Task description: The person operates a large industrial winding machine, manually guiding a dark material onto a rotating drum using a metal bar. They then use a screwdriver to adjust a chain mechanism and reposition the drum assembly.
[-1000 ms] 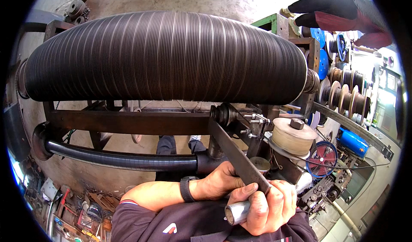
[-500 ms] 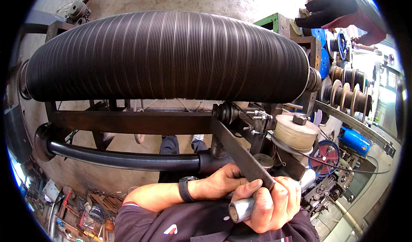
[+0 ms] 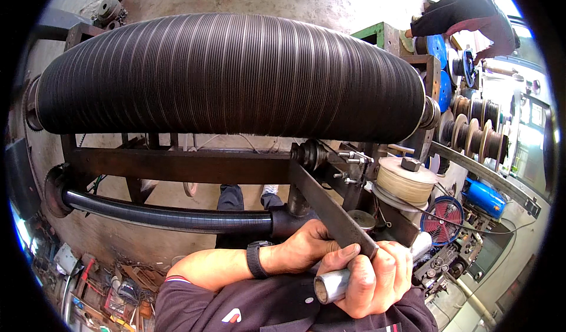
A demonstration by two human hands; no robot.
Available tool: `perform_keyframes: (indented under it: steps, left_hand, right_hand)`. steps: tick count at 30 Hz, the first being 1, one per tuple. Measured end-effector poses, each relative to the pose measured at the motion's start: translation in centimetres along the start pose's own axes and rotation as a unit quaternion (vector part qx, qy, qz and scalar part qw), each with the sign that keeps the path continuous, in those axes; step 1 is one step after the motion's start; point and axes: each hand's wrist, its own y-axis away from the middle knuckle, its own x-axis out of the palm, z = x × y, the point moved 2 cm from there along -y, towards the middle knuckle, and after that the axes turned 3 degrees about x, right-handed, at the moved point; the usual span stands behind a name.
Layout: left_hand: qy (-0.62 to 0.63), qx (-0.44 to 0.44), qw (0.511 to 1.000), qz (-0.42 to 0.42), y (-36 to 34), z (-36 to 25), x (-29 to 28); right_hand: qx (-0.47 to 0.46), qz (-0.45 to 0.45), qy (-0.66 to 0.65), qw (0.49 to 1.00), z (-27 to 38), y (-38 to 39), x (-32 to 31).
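My right hand [image 3: 368,279] is wrapped round a short grey metal pipe [image 3: 331,287], its open end facing me. The thumb of that hand presses against the end of a flat steel bar [image 3: 330,205], which slants down from a pulley on the machine frame. On the other side of the bar, my left hand [image 3: 306,246] has its fingers curled in close; what they pinch is hidden. A black watch [image 3: 254,259] is on the left wrist. Beyond the hands lies a large dark roller [image 3: 233,76] with fine grooves or windings all round it.
A thinner black shaft [image 3: 171,213] runs in front of a steel crossbeam [image 3: 188,166]. A spool of pale cord [image 3: 404,182] stands right of the hands, near a red fan [image 3: 441,220] and a blue tank [image 3: 485,198]. Another person [image 3: 471,17] bends over wire reels [image 3: 474,134].
The other person at the upper right has shifted and bends lower. My hands keep their hold on pipe and bar; the whole view has shifted slightly.
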Motion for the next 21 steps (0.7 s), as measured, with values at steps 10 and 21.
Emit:
perform_keyframes:
  steps: [10, 21]
  left_hand:
    - [-0.017, -0.031, 0.999, -0.022, 0.01, -0.87, 0.26]
    - [-0.051, 0.03, 0.998, -0.004, 0.7, -0.36, -0.3]
  right_hand:
    - [0.006, 0.008, -0.007, 1.0, 0.22, -0.16, -0.06]
    - [-0.008, 0.008, -0.019, 1.0, 0.37, -0.24, 0.11]
